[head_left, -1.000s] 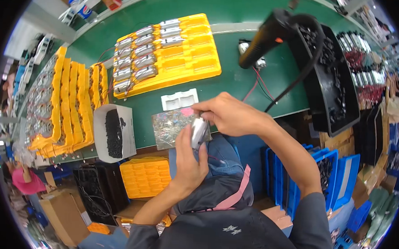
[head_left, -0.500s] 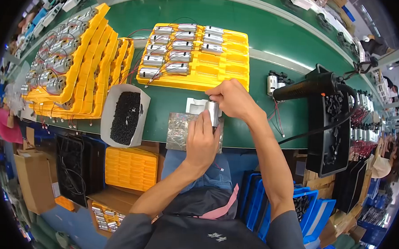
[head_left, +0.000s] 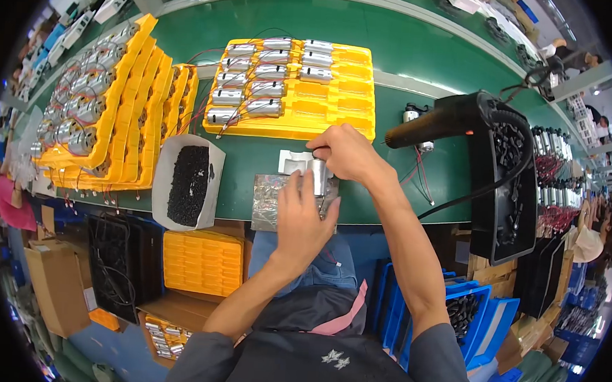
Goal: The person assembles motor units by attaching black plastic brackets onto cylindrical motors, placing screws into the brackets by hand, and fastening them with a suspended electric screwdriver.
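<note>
silver motor (head_left: 316,177) sat upright between left hand's (head_left: 304,222) fingers and thumb, loosely gripped; right hand's (head_left: 342,152) fingertips pinched close at its top end.

bright, even overhead light leaves pale glare on the green desk (head_left: 423,59), while fisheye distortion bends the black-rimmed edges, where background detail blurs.

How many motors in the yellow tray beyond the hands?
13 motors in the tray: five in the leftmost column, five in the second, three at the far end of the third. None looks hidden.
</note>
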A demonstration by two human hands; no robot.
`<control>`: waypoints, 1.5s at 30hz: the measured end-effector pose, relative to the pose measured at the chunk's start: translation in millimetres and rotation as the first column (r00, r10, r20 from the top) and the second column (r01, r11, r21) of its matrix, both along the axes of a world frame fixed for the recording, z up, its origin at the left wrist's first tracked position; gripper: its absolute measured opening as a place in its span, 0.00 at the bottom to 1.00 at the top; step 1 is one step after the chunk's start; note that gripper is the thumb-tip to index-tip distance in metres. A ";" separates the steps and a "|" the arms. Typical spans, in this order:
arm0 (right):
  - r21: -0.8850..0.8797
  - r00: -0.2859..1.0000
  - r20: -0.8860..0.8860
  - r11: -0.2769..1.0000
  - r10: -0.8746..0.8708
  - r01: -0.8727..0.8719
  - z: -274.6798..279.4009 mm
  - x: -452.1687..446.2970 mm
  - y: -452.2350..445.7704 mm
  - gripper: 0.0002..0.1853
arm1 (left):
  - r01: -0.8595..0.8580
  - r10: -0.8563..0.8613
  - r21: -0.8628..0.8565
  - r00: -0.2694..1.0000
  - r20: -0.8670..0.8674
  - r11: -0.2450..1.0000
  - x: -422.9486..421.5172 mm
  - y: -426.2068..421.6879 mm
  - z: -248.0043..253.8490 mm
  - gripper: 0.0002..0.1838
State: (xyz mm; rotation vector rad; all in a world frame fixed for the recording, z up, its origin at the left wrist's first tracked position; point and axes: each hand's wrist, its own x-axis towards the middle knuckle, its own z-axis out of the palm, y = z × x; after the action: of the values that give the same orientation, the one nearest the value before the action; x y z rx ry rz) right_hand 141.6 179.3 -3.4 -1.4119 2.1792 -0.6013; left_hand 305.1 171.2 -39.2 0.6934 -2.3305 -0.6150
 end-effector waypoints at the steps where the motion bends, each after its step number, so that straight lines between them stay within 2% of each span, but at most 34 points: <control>1: -0.149 0.996 -0.078 0.987 0.040 -0.052 0.6 0.6 5.0 0.15 | 0.011 -0.011 -0.019 1.000 0.002 1.000 7.3 -3.6 6.6 0.30; 3: -0.414 0.965 -0.250 0.891 0.084 -0.185 5.6 6.8 19.8 0.18 | -0.015 0.005 -0.104 0.995 -0.096 0.994 29.4 -27.9 21.3 0.26; 6: -0.716 0.935 -0.342 0.670 -0.090 -0.197 57.6 34.4 78.4 0.21 | -0.264 0.266 0.031 0.956 -0.124 0.964 73.1 -80.3 47.0 0.16; 7: -0.785 0.871 -0.378 0.607 -0.315 -0.121 76.3 51.5 106.3 0.18 | -0.294 0.303 0.119 0.951 -0.064 0.948 85.6 -98.2 55.3 0.15; 8: -0.839 0.749 -0.408 0.538 -0.522 -0.082 86.8 61.7 130.7 0.12 | -0.309 0.294 0.194 0.950 0.103 0.931 97.7 -115.0 60.6 0.15; 9: -0.854 0.580 -0.391 0.517 -0.715 0.062 82.7 62.5 172.5 0.11 | -0.243 0.198 0.183 0.953 0.231 0.953 112.3 -135.6 53.7 0.15; 10: -0.975 0.695 -0.197 0.212 -0.692 -0.065 76.7 37.4 182.3 0.16 | -0.172 0.098 0.183 0.930 0.356 0.968 120.7 -149.1 45.2 0.15; 11: -0.974 0.794 -0.099 -0.105 -0.599 -0.200 70.7 12.2 192.1 0.22 | -0.089 0.007 0.176 0.907 0.421 0.980 118.9 -153.4 41.8 0.16; 12: -0.994 0.761 0.101 -0.104 -0.641 0.043 74.8 1.3 182.7 0.27 | -0.010 -0.075 0.170 0.871 0.485 0.985 117.7 -159.1 40.2 0.16; 13: -0.970 0.865 0.244 -0.097 -0.439 0.225 75.3 -15.0 163.8 0.31 | 0.067 -0.152 0.171 0.819 0.553 0.983 119.0 -164.4 38.9 0.16; 14: -0.929 0.912 0.351 0.040 -0.213 0.367 74.7 -29.3 147.3 0.36 | 0.084 -0.156 0.157 0.830 0.535 0.984 118.2 -167.9 36.5 0.15; 16: -0.854 0.902 0.432 0.311 -0.028 0.418 43.2 -67.8 134.8 0.43 | -0.014 -0.244 0.429 0.806 0.539 0.903 105.4 -165.8 51.4 0.12; 17: -0.792 0.897 0.441 0.462 -0.017 0.398 42.6 -66.7 120.2 0.45 | 0.006 -0.254 0.425 0.809 0.530 0.905 107.3 -167.0 49.9 0.10; 18: -0.795 0.897 0.442 0.455 -0.016 0.400 44.7 -57.3 103.3 0.44 | 0.026 -0.262 0.419 0.814 0.518 0.908 108.5 -169.2 44.0 0.09; 20: -0.748 0.887 0.460 0.521 -0.041 0.412 46.0 -54.7 91.9 0.39 | 0.014 -0.245 0.430 0.838 0.487 0.903 111.3 -171.5 39.5 0.08; 22: -0.780 0.884 0.410 0.415 -0.227 0.468 38.8 -50.0 83.5 0.28 | -0.055 -0.181 0.463 0.875 0.450 0.885 113.7 -169.4 41.8 0.09; 24: -0.818 0.876 0.451 0.313 -0.171 0.483 33.4 -36.9 80.0 0.24 | -0.068 -0.050 0.309 0.933 0.357 0.949 115.0 -164.7 45.4 0.07; 26: -0.848 0.890 0.457 0.305 0.002 0.434 35.7 -20.9 81.2 0.23 | -0.093 0.056 0.149 0.971 0.233 0.985 117.0 -165.9 42.4 0.07; 27: -0.848 0.886 0.461 0.325 0.058 0.420 35.7 -13.4 82.5 0.23 | -0.084 0.078 0.074 0.994 0.082 0.994 115.5 -164.0 41.7 0.06; 29: -0.867 0.902 0.415 0.353 0.123 0.351 41.9 4.3 78.9 0.22 | -0.123 0.131 0.116 0.989 -0.072 0.986 101.5 -147.4 61.5 0.06; 30: -0.870 0.911 0.408 0.329 0.061 0.367 40.4 11.2 75.5 0.22 | -0.123 0.145 0.147 0.978 -0.150 0.981 90.9 -136.6 68.8 0.06; 31: -0.866 0.901 0.426 0.323 0.075 0.383 43.2 17.7 69.3 0.22 | -0.045 0.085 0.206 0.978 -0.190 0.977 80.6 -125.9 68.1 0.06; 32: -0.861 0.892 0.444 0.313 0.083 0.400 46.2 22.9 61.1 0.22 | 0.080 -0.041 0.141 0.966 -0.257 0.987 67.8 -118.8 58.0 0.06; 34: -0.872 0.877 0.454 0.281 0.157 0.401 47.1 28.8 46.5 0.22 | 0.234 -0.164 0.228 0.943 -0.289 0.945 35.9 -97.8 42.2 0.05; 37: -0.852 0.841 0.504 0.274 0.197 0.446 55.4 34.0 34.8 0.21 | 0.358 -0.299 0.219 0.918 -0.260 0.908 1.4 -84.9 15.4 0.05; 40: -0.826 0.810 0.551 0.271 0.199 0.495 62.1 36.4 29.6 0.21 | 0.398 -0.327 0.270 0.905 -0.272 0.877 -13.5 -75.4 3.2 0.05; 45: -0.810 0.774 0.584 0.228 0.244 0.540 55.5 34.2 25.9 0.22 | 0.393 -0.331 0.263 0.909 -0.252 0.881 -17.8 -69.4 -1.1 0.05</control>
State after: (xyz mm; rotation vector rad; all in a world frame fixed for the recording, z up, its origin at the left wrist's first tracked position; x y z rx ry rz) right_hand 175.8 205.2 52.1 -1.0748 1.2275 -2.4833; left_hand 287.3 101.7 -40.3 0.2988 -2.2077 -1.1841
